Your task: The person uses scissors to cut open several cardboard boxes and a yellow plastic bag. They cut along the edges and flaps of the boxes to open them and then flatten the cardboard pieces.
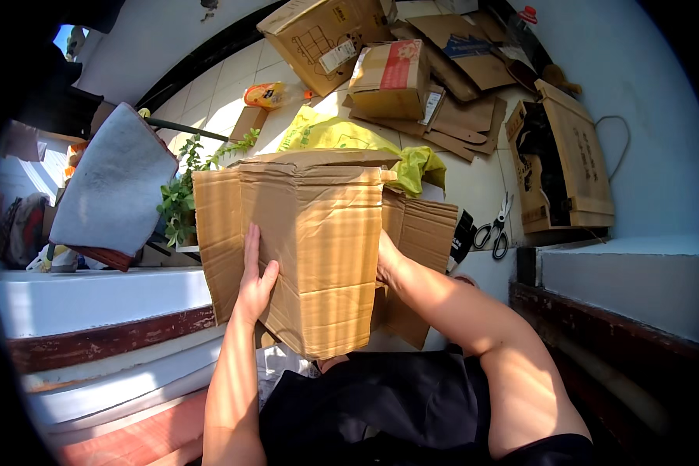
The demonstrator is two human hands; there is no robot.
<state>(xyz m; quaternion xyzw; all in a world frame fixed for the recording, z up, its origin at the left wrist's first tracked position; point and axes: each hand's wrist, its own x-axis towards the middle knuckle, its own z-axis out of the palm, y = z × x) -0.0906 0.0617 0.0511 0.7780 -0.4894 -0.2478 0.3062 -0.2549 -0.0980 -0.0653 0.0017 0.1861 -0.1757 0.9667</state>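
A large flattened cardboard box stands tilted in front of me, with creased panels and side flaps spread out. Against its left panel lies my left hand, palm on the board, fingers stretched up and thumb apart. My right hand reaches in at the box's right side, beside a loose flap. Its fingers are hidden behind the front panel, so their grip does not show. Just beyond the box's top edge lies a yellow plastic bag.
Black-handled scissors lie on the right, near an upright wooden crate. Farther back are a taped carton, a big carton and flattened cardboard. Leafy plants and a grey mat are at left.
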